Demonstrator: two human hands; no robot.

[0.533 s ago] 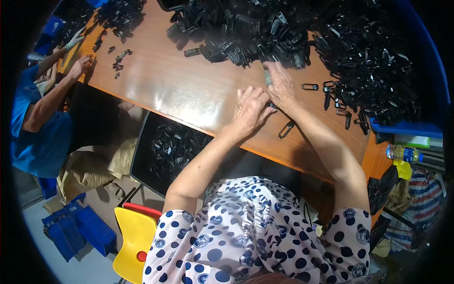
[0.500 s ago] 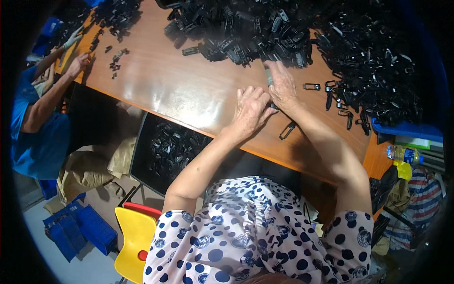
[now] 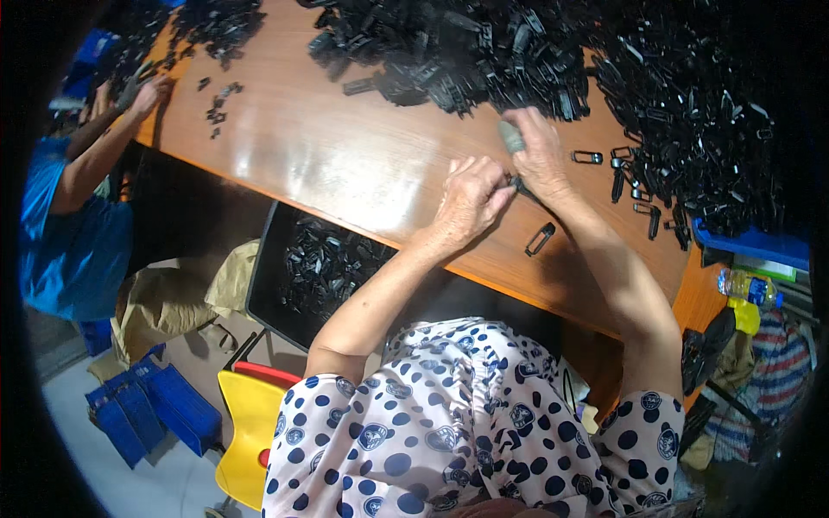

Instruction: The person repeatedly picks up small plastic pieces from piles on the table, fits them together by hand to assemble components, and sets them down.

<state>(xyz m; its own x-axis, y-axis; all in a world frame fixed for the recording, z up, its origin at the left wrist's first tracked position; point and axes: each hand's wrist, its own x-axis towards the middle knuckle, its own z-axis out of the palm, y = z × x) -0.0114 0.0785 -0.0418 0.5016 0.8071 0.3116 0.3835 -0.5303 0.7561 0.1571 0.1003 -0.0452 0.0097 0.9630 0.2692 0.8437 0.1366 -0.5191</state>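
Note:
My left hand [image 3: 473, 200] is closed, with its wrist near the table's front edge. A small dark plastic part [image 3: 516, 183] shows at its fingertips, mostly hidden by the fingers. Close against it on the far right side, my right hand [image 3: 537, 157] has curled fingers, with a grey-green cover on one finger. Whatever lies in the right hand's grip is hidden. A single black buckle-like piece [image 3: 540, 239] rests on the table just right of both hands. Another black rectangular clip [image 3: 587, 157] lies beyond my right wrist.
A big heap of black plastic clips [image 3: 449, 60] covers the far side, with smaller parts [image 3: 691, 129] piled at right. A black bin of parts [image 3: 324, 268] sits below the table edge. At left a co-worker's hand [image 3: 148, 95] works over the same table [image 3: 285, 121].
The view has shifted slightly, moving the scene rightward. My right hand's fingers have curled in more, while both hands stay together. The co-worker's hands have come closer together.

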